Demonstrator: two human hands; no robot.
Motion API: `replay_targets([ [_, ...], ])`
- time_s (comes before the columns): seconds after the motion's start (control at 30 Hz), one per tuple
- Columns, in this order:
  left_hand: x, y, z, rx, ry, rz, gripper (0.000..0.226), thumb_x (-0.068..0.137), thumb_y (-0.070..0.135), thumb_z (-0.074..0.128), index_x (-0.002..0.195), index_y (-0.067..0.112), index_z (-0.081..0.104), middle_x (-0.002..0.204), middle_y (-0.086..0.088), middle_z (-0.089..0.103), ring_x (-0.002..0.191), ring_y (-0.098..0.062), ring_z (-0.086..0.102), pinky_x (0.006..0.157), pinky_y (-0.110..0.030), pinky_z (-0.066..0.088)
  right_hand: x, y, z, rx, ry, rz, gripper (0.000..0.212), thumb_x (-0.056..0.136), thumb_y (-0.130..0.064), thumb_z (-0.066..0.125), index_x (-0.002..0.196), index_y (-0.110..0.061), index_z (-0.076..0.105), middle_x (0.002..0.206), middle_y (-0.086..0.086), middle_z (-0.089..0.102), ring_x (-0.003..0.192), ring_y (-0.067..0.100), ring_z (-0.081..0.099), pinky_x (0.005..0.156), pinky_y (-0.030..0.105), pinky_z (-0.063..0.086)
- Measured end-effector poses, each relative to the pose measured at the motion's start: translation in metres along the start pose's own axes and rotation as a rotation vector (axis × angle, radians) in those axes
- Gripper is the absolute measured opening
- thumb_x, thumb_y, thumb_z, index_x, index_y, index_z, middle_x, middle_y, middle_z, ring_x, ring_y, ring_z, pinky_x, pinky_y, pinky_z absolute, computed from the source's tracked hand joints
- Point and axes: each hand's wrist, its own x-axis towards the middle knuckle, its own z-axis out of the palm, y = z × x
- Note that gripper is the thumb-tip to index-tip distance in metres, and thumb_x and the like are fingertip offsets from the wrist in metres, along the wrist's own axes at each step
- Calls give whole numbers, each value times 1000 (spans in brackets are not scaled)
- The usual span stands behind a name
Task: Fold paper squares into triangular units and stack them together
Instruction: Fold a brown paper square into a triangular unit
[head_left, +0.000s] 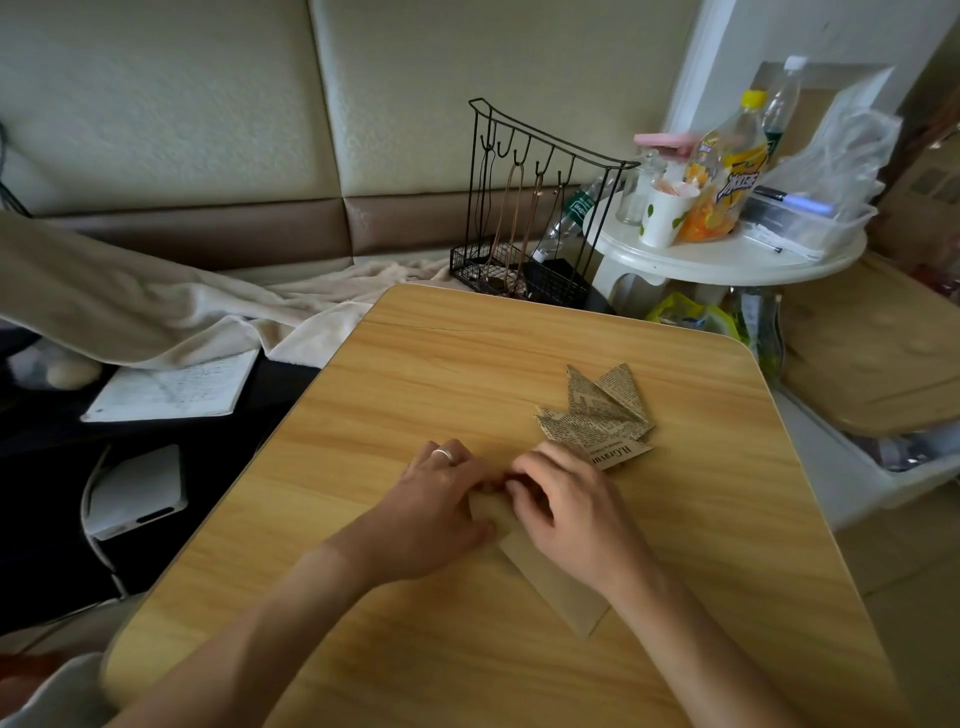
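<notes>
A plain tan sheet of paper (558, 587) lies on the wooden table (415, 395), partly folded, its near corner pointing toward me. My left hand (436, 514), with a ring on one finger, and my right hand (566, 512) meet over its far end, fingers curled and pinching the paper there. That end of the sheet is hidden under my fingers. Just beyond my right hand sits a pile of folded newsprint-patterned triangular units (597, 413), fanned out and overlapping.
A black wire rack (524, 218) stands past the table's far edge. A round white side table (727, 254) at the back right carries bottles, a paper cup and a plastic bag. A cream blanket, a notebook (171, 387) and a white device (137, 491) lie to the left.
</notes>
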Motion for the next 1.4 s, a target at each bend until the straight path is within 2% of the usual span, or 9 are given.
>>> replay_targets([
  [0.17, 4, 0, -1, -123, 143, 7, 29, 83, 14, 75, 112, 13, 69, 95, 17, 49, 95, -4, 41, 87, -8, 30, 0, -1, 3, 0, 1, 13, 22, 100, -31, 58, 97, -12, 69, 95, 0, 59, 92, 19, 57, 80, 38, 51],
  [0.33, 5, 2, -2, -332, 173, -109, 24, 80, 3, 75, 99, 14, 66, 93, 4, 60, 82, -10, 54, 71, -13, 41, -1, 1, 8, -6, 12, 2, 24, 101, -32, 56, 96, -12, 68, 97, 0, 56, 94, 19, 56, 83, 38, 51],
  [0.4, 5, 3, -1, -447, 190, -153, 29, 80, 0, 76, 103, 14, 64, 100, -3, 62, 82, -20, 58, 70, -17, 46, -1, 2, 10, -9, 32, 0, 21, 101, -30, 56, 96, -12, 67, 97, 0, 55, 94, 18, 55, 83, 38, 51],
  [0.57, 4, 5, 0, -862, 219, -342, 46, 83, 1, 78, 119, 24, 60, 117, -3, 58, 92, -17, 64, 70, -20, 54, -2, 1, 12, 0, 86, 7, 21, 101, -29, 55, 101, -11, 67, 101, 0, 55, 97, 20, 55, 86, 38, 50],
  [0.7, 7, 2, -4, -886, 371, -388, 40, 90, -4, 67, 121, 21, 60, 113, -9, 65, 95, -20, 65, 73, -31, 54, 0, -2, 7, 18, 134, -1, 13, 98, -24, 60, 95, -12, 62, 102, -2, 55, 98, 19, 55, 87, 33, 47],
  [0.8, 8, 1, -9, -878, 465, -375, 31, 93, 4, 67, 117, 23, 63, 103, -3, 68, 83, -6, 64, 64, -17, 50, 6, -6, 3, 111, 171, 11, 9, 96, -13, 64, 89, -15, 59, 91, -8, 54, 87, 12, 53, 77, 26, 43],
  [0.93, 7, 0, -9, -977, 409, -455, 15, 95, 17, 69, 110, 19, 68, 96, -3, 72, 79, -5, 68, 62, -16, 52, 11, -9, 4, 398, 255, 189, 16, 97, -11, 67, 84, -20, 62, 73, -8, 58, 66, 7, 52, 60, 20, 39],
  [1.17, 5, -3, -6, -1087, 448, -555, 15, 97, 20, 69, 108, 10, 72, 93, -5, 73, 80, -11, 71, 68, -22, 61, 10, 1, 9, 609, 202, 400, 18, 98, -9, 66, 89, -24, 70, 80, -9, 70, 61, 9, 67, 60, 21, 50],
  [1.4, 6, 2, -4, -1180, 386, -513, 20, 91, 12, 75, 109, 3, 71, 88, -10, 78, 74, -11, 73, 64, -21, 59, 10, -5, 13, 664, 116, 335, 5, 93, -24, 68, 92, -19, 66, 83, 1, 70, 78, 26, 65, 71, 49, 54],
])
